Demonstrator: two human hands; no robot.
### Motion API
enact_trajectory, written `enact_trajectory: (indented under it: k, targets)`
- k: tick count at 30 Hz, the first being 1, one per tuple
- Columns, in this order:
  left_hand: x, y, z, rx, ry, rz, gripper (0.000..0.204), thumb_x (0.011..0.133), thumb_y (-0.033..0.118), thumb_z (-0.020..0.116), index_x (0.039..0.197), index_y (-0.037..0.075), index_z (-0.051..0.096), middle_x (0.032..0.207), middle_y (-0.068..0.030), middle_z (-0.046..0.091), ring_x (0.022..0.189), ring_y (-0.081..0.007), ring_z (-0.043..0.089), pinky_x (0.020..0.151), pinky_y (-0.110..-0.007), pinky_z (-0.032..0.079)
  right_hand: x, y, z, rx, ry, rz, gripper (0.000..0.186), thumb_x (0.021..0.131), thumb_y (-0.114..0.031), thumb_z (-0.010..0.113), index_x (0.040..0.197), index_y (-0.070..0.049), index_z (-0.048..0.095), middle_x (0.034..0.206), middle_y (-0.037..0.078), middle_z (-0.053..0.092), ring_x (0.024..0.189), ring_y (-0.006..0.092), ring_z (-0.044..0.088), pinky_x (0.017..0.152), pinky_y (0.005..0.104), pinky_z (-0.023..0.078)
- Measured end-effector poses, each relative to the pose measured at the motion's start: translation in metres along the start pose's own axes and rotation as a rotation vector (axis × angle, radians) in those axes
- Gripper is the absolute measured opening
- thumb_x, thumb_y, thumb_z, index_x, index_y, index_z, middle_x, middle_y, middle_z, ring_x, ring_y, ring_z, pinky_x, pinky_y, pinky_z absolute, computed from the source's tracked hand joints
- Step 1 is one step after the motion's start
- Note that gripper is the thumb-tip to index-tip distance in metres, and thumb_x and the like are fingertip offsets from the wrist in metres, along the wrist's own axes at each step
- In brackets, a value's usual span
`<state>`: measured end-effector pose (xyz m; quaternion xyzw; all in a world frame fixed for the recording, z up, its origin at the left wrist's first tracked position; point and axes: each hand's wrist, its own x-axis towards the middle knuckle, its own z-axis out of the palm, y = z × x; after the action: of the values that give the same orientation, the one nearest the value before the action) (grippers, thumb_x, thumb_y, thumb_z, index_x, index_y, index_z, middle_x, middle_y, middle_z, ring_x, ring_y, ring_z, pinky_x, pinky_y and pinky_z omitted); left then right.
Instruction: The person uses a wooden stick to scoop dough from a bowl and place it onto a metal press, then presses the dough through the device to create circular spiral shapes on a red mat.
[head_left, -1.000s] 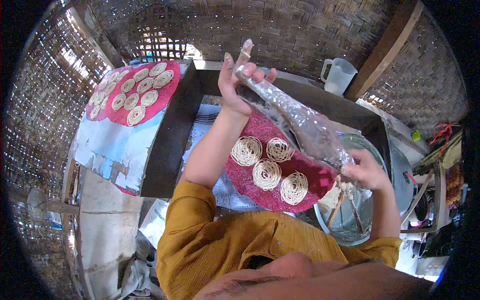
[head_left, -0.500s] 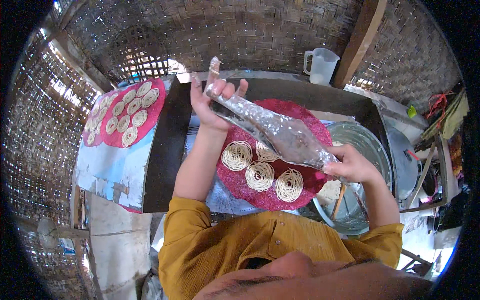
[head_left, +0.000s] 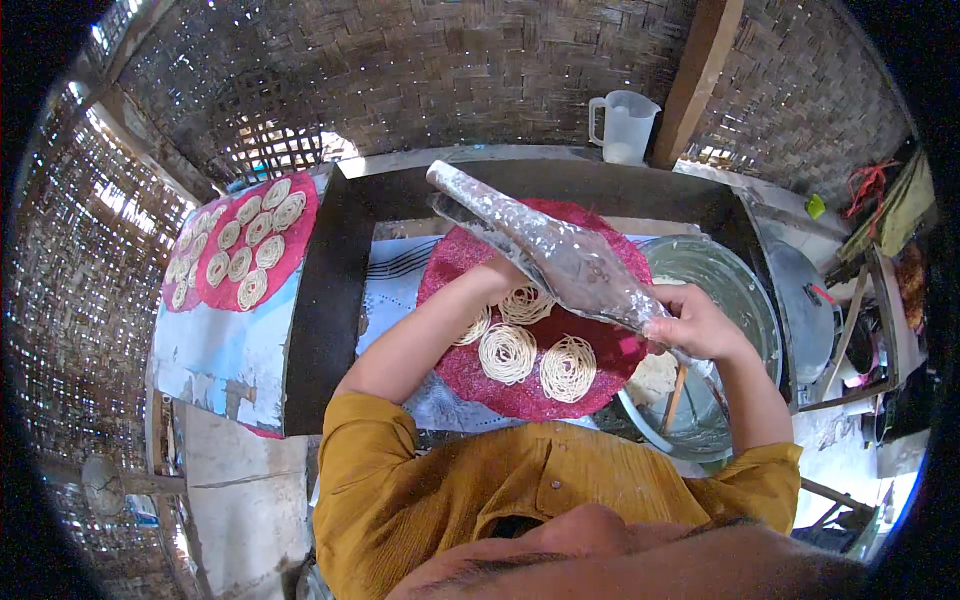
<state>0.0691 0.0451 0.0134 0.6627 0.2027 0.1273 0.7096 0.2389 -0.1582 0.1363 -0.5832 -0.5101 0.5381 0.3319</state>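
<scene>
A long clear plastic bag (head_left: 560,255), smeared with white dough, slants across the middle. My right hand (head_left: 690,322) is closed around its lower right end. Only the wrist and back edge of my left hand (head_left: 498,276) show; its fingers are hidden beneath the bag, so I cannot see whether they touch it. Below lies a round red woven mat (head_left: 470,385) bearing several coils of thin dough strands (head_left: 507,352). The bag partly covers the mat, and my left forearm partly hides one coil.
Beside the mat, a green basin (head_left: 735,270) holds pale dough (head_left: 652,378) and a wooden stick (head_left: 675,398). A translucent jug (head_left: 628,125) stands on the back ledge. More coils lie on red mats (head_left: 285,248) at left. Dark boards (head_left: 335,290) frame the work surface.
My left hand has left the bag's raised upper end and moved down beneath its middle. The right hand keeps its hold on the lower end.
</scene>
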Motion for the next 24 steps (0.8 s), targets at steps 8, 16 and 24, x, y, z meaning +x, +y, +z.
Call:
enact_trajectory:
  k: [8, 16, 24]
  targets:
    - [-0.001, -0.009, -0.013, 0.626, 0.007, 0.01, 0.044, 0.084, 0.046, 0.026, 0.112, 0.024, 0.052, 0.117, -0.0049, 0.048, 0.116, -0.0283, 0.026, 0.096, -0.045, 0.015, 0.001, 0.015, -0.008, 0.042, 0.219, -0.065, 0.044, 0.073, -0.027, 0.062, 0.105, 0.002, 0.053, 0.08, 0.005, 0.058, 0.068, 0.01, 0.053, 0.06, 0.0244, 0.044]
    - [-0.027, 0.043, -0.017, 1.07, 0.417, 0.087, 0.04, 0.082, 0.043, 0.04, 0.092, 0.012, 0.064, 0.126, -0.0034, 0.038, 0.107, -0.0282, 0.035, 0.091, -0.044, 0.021, -0.008, 0.019, -0.012, 0.119, 0.249, -0.13, 0.043, 0.072, -0.035, 0.06, 0.092, 0.003, 0.056, 0.074, 0.007, 0.057, 0.059, 0.0129, 0.054, 0.051, 0.0256, 0.044]
    - [-0.006, 0.124, -0.028, -1.06, -0.069, 0.646, 0.067, 0.08, 0.059, 0.024, 0.125, 0.01, 0.033, 0.114, -0.015, 0.049, 0.105, -0.033, 0.046, 0.093, -0.045, 0.03, -0.017, 0.013, 0.005, 0.345, -0.012, -0.072, 0.046, 0.079, -0.042, 0.05, 0.094, 0.002, 0.051, 0.078, 0.011, 0.058, 0.058, 0.0145, 0.054, 0.049, 0.0264, 0.045]
